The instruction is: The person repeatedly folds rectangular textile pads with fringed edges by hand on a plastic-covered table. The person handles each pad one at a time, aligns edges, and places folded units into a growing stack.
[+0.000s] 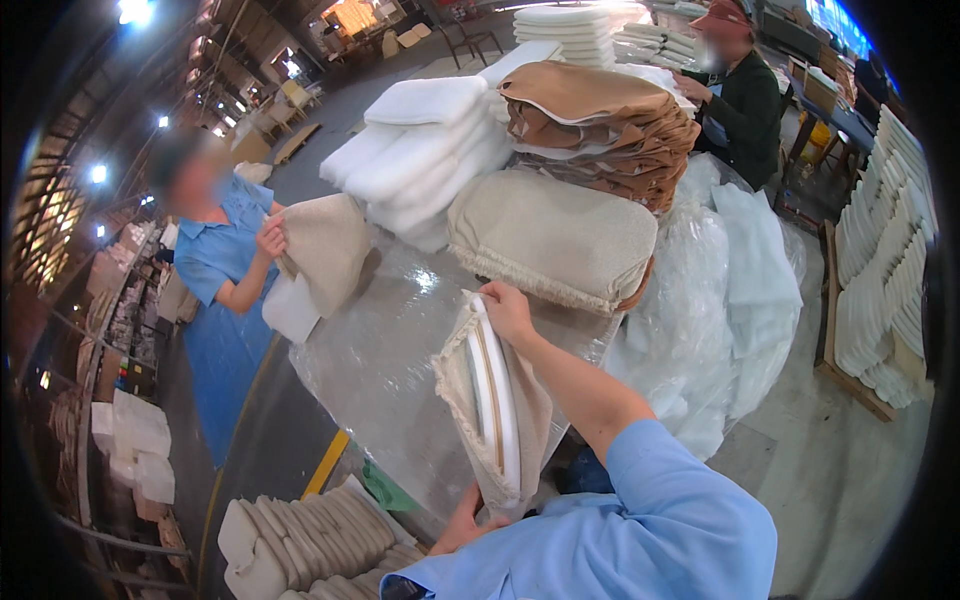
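A beige fabric cushion cover [531,402] stands on its edge before me, its open side turned left. Inside it show white foam padding [506,420] and a thin brown board edge. My right hand [508,312] pinches the cover's rim at the far end, near the tip of the foam. At the near end my left hand [463,522] grips the lower corner of the cover, its fingers partly hidden beneath the fabric. Just beyond my right hand lies a stack of beige fabric covers [555,235] with frayed edges.
A plastic-covered table [370,350] bears white foam pads [425,150] and folded brown covers [600,120]. Finished beige cushions [310,545] stand in rows at lower left. A co-worker [225,240] at left holds another cover; a second person [740,110] stands behind. Plastic-wrapped padding [710,300] is at right.
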`<state>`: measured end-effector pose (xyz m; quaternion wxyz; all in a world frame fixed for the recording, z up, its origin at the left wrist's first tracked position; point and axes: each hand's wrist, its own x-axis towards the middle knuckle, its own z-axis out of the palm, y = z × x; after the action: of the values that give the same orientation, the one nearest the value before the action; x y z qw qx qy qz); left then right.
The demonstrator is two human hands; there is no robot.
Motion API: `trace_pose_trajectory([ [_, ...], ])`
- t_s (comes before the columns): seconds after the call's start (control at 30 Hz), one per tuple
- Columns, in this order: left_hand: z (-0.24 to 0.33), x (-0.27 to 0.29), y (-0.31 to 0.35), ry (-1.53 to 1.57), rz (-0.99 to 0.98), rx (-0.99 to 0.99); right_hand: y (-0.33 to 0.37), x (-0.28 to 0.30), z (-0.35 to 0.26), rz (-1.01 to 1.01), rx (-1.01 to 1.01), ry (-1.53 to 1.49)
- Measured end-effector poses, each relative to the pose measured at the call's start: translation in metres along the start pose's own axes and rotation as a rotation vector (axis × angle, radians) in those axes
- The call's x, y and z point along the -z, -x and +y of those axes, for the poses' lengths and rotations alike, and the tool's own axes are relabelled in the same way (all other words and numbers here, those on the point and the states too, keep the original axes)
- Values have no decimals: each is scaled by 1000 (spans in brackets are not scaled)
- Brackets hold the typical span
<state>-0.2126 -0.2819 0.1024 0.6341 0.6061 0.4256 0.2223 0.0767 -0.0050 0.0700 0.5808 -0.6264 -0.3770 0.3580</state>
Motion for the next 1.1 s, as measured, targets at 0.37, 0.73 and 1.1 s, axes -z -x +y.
trace_pose_trajectory([
  [0.37,89,47,-328,-169,325,-181,4,-4,5,10,144,-15],
  [0.73,68,53,-364,-265,378,-238,27,15,23,27,138,53],
  [1.1,70,40,-361,-395,478,-286,3,-6,20,66,-265,-603],
])
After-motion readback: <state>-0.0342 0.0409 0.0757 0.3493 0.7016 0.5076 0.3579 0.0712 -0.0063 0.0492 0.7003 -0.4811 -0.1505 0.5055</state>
